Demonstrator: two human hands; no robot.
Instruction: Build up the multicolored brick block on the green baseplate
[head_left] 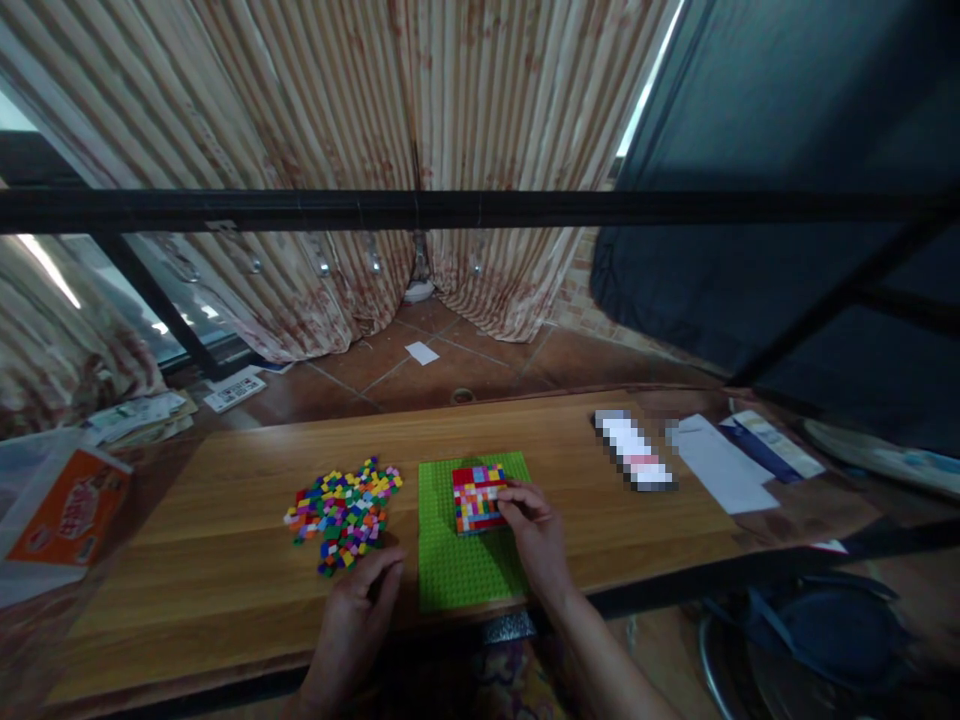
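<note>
A green studded baseplate (pixel 439 575) lies on the wooden table, carrying a rectangular block of small multicoloured building bricks (pixel 472 505). At that block's right side is my right hand (pixel 538 535), thumb and forefinger pinched together against the bricks; what sits between the fingertips is too small to make out. A loose heap of small coloured bricks (pixel 349 510) spreads over the table left of the baseplate. My left hand (pixel 361 600) rests just in front of the heap, its fingers curled and thumb close to the forefinger. Anything inside it is hidden.
The wooden table (pixel 225 560) ends near my body. A blurred-out phone (pixel 634 450) lies at its right, with white paper (pixel 724 470) beyond. An orange-and-white bag (pixel 64 510) stands at the left. A dark metal bar (pixel 480 210) crosses before the curtains (pixel 337 100).
</note>
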